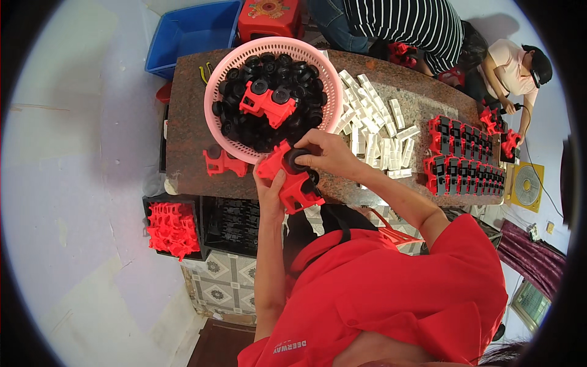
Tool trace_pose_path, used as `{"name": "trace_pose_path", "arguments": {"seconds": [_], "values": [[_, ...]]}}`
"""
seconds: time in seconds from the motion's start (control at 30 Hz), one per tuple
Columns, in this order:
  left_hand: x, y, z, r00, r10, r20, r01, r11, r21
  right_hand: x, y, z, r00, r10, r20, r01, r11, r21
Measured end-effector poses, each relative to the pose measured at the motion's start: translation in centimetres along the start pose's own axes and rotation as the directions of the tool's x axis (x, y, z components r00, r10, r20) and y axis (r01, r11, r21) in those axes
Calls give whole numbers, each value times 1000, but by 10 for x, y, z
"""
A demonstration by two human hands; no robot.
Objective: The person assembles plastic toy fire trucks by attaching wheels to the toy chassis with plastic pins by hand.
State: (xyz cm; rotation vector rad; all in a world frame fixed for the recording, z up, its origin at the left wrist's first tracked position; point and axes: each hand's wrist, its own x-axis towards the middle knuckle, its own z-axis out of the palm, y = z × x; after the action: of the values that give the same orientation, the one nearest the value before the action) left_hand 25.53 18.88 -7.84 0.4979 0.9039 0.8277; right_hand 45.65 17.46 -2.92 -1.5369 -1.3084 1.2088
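Observation:
My left hand (269, 191) is closed around a red plastic toy truck body (299, 191), held tilted just below the basket. A black toy wheel (296, 160) is pinched in my right hand (327, 154) against the side of that body; whether it is fixed there I cannot tell. Another dark wheel shows lower on the body. Right above my hands stands a pink basket (213, 92) full of black wheels (267, 139). A red truck body with wheels (269, 109) lies on top of them. One more red truck body (223, 164) sits on the table, left of my left hand.
White plastic pieces (370, 110) are heaped right of the basket. Beyond them stand rows of red-and-black truck parts (465, 156). Crates with red parts (173, 229) and black parts (233, 221) sit lower left. A blue bin (194, 32) and two people (406, 27) are past the table.

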Motion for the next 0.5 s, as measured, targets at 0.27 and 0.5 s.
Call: {"name": "trace_pose_path", "arguments": {"seconds": [0.27,0.5], "values": [[-1,-6,4,999,-15,-29,16,999,49,3,22,3,994,39,-100,-18,979,205],[-2,-5,14,994,45,-104,-33,993,113,-3,15,8,997,-16,-69,21,997,74]]}}
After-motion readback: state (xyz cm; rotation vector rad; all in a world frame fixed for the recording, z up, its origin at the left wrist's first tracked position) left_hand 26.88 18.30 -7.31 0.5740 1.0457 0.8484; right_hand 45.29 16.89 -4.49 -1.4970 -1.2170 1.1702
